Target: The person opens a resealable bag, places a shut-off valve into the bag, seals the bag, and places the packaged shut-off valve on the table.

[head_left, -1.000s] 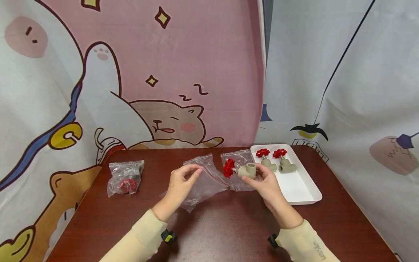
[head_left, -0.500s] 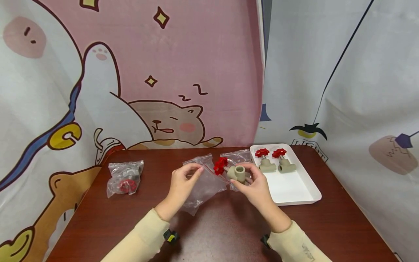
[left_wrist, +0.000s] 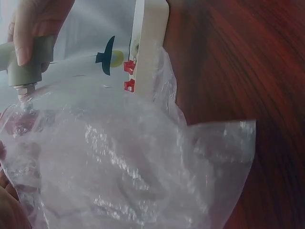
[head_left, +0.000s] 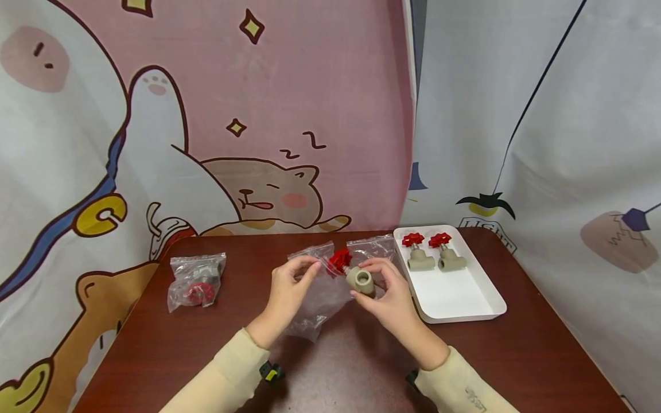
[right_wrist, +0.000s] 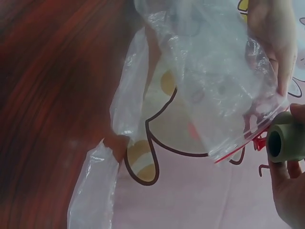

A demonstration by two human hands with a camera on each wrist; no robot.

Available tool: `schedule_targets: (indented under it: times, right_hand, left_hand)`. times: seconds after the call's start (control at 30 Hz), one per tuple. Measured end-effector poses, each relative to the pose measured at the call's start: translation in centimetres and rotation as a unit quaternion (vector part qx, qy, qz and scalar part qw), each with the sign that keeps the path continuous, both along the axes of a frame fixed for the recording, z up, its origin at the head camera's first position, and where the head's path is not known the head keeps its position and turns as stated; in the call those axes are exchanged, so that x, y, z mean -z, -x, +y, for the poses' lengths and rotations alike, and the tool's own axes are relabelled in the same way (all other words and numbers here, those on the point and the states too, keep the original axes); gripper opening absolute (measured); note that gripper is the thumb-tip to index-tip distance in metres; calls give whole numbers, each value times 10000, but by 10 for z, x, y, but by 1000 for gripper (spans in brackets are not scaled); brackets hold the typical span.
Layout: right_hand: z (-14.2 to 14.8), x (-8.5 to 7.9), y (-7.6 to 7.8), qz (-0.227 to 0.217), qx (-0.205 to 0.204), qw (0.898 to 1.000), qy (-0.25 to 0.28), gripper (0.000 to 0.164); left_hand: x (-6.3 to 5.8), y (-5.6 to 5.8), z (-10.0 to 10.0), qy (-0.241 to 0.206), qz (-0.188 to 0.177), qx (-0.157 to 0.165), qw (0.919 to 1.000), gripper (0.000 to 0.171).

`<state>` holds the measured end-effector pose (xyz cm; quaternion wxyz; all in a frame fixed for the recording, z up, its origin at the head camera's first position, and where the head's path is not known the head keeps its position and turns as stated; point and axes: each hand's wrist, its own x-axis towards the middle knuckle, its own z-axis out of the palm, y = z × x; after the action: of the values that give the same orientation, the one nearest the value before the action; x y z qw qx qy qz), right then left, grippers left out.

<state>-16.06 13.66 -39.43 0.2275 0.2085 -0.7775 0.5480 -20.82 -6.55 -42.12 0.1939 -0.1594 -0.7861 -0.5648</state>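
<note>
The left hand (head_left: 289, 289) has its thumb and forefinger brought together at the tips, pinching the edge of a clear plastic zip bag with a thin red seal line (head_left: 320, 304). The right hand (head_left: 395, 298) is spread only to the width of what it grips: a grey-green plastic pipe valve (head_left: 353, 277), held by its body between thumb and fingers. The valve is in the air above the middle of the tabletop (head_left: 335, 373), tilted, its round bore facing the wearer. Its red lobed handwheel (head_left: 340, 260) points toward the far edge and the left hand, right at the mouth of the bag. In the left wrist view the handwheel shows through the plastic; how far inside it lies cannot be told.

A second clear plastic bag (head_left: 369, 248) lies beyond the right hand near the far edge, just beside a white rectangular tray (head_left: 457, 298). That tray stands toward the far right corner, with two similar red-wheeled valves (head_left: 436, 261) side by side at its far end. Near the far left corner lies a clear bag enclosing a grey fitting with a red wheel (head_left: 196, 281).
</note>
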Motion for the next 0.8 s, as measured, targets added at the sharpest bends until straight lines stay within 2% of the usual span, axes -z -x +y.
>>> schedule_targets:
  times: [0.1,0.23,0.3,0.43,0.8]
  right_hand:
    - [2,4,1,89,-226,9997,-88,40]
    - [10,18,9,247,-615,9974,-267,41]
    - [13,24,12,415,-761,9952,-453,43]
    - [18,25,15,667,-981,9891,-871,42]
    - [26,16,19,808,-1392,9746,-1554,44]
  left_hand:
    - [-10,-5,0,-46,32,52,10000,10]
    - [-28,-15,0,-49,172,106,9998,9]
    - [-33,-18,-1,-40,274,97,9996,8]
    - [-33,-18,-3,8,341,109,9994,7]
    - [-29,-22,-5,245,253,584,9977,9]
